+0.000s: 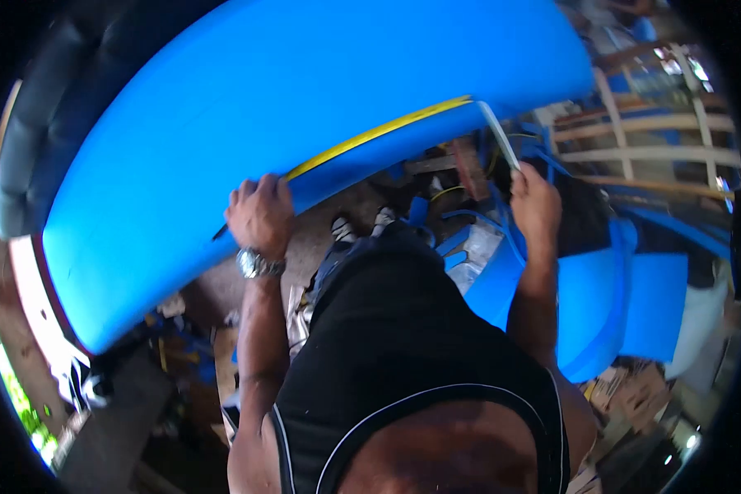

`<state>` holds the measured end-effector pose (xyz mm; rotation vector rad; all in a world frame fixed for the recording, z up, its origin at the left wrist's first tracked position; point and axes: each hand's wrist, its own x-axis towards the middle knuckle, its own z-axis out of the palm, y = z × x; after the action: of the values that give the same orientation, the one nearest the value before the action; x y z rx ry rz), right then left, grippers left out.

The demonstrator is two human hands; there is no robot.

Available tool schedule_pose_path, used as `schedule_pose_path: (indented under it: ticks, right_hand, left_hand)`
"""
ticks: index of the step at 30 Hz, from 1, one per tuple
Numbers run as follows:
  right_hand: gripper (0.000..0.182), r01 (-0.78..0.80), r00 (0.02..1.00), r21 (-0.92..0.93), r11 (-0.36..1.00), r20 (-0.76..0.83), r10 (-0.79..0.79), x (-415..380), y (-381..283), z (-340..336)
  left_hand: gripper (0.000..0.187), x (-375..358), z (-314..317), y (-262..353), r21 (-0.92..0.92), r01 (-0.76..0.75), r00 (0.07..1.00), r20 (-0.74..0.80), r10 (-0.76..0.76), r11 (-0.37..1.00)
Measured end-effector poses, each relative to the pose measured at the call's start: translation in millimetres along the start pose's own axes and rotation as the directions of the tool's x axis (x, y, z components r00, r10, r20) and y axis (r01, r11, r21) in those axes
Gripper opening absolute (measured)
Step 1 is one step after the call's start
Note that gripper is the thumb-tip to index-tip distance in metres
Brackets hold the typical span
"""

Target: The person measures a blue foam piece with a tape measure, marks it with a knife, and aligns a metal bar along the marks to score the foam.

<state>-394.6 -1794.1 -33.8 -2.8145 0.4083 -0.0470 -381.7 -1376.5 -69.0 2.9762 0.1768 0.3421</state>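
A large blue foam sheet (305, 74) spans the upper part of the view. Along its near edge lies a yellow measuring tape (379, 132). My left hand (261, 216), with a watch on the wrist, is closed at the tape's left end, and a thin dark pointed item (220, 233) sticks out beside its fingers. On the right, my right hand (537, 202) is closed on a pale, narrow strip (499, 134) that slants up to the tape's right end. Whether that strip is part of the tape cannot be made out.
A black tufted cushion (29, 148) stands at the upper left. Wooden slatted frames (634, 154) are at the right. Blue foam pieces (654, 305) and cardboard (638, 395) lie at the lower right. Scraps cover the floor below the sheet's edge.
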Motion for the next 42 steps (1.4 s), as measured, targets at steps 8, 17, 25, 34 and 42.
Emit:
schedule_pose_path:
  ticks: [8, 17, 25, 34, 42]
  right_hand:
    - [0.024, 0.075, 0.997, -0.12, 0.99, 0.014, -0.074, 35.4, -18.2, 4.4]
    - [0.023, 0.103, 0.994, -0.157, 0.982, -0.029, -0.109, 47.1, -20.3, 18.8]
    - [0.015, -0.009, 0.953, -0.302, 0.953, 0.285, 0.1, -31.9, -23.3, 15.0]
    - [0.024, -0.29, 0.956, -0.006, 0.957, 0.042, 0.29, -8.9, 103.6, -10.5]
    - [0.027, -0.283, 0.946, 0.341, 0.897, -0.056, 0.319, 67.5, 217.7, -62.9]
  left_hand:
    - [0.021, 6.5, -4.5, 4.4, -0.033, 0.093, 0.986, 0.144, -0.087, 0.995]
    - [0.02, 16.3, 7.3, 9.0, -0.016, 0.085, 0.993, 0.089, -0.083, 0.996]
    - [0.02, 13.6, -4.5, -49.1, -0.023, 0.08, 0.991, 0.113, -0.077, 0.996]
    - [0.021, 38.1, -31.2, 56.0, -0.309, 0.012, 0.989, 0.145, 0.034, 0.951]
    - [0.023, 80.2, 21.3, 249.5, -0.254, -0.056, 0.98, 0.172, 0.102, 0.966]
